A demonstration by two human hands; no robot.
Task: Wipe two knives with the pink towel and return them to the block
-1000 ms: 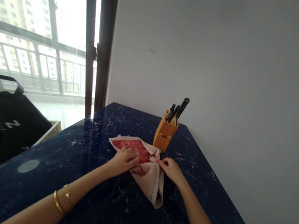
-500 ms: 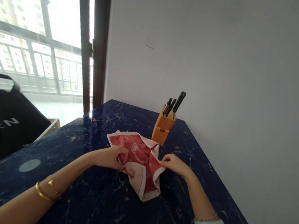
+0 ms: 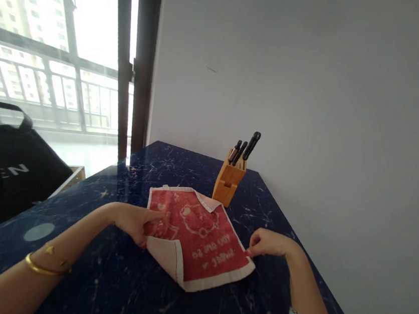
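A red towel with a pale border, a light outline drawing and lettering lies mostly spread on the dark blue marbled table. Its near-left corner is folded over, showing the pale pink underside, and a smaller flap is turned in at the far right edge. My left hand grips the towel's left edge, fingers closed beside the fold. At the near-right corner, my right hand pinches the border between thumb and fingers. Just behind the towel stands a wooden knife block with black-handled knives in it.
The dark blue table runs along a plain wall on the right. A pale round spot marks its left side. Beyond the left edge sits a black bag with white lettering, near the window.
The bunched towel has been pulled out flatter, so its drawing and lettering show. My right hand has moved right and slightly nearer with its corner; my left has shifted left.
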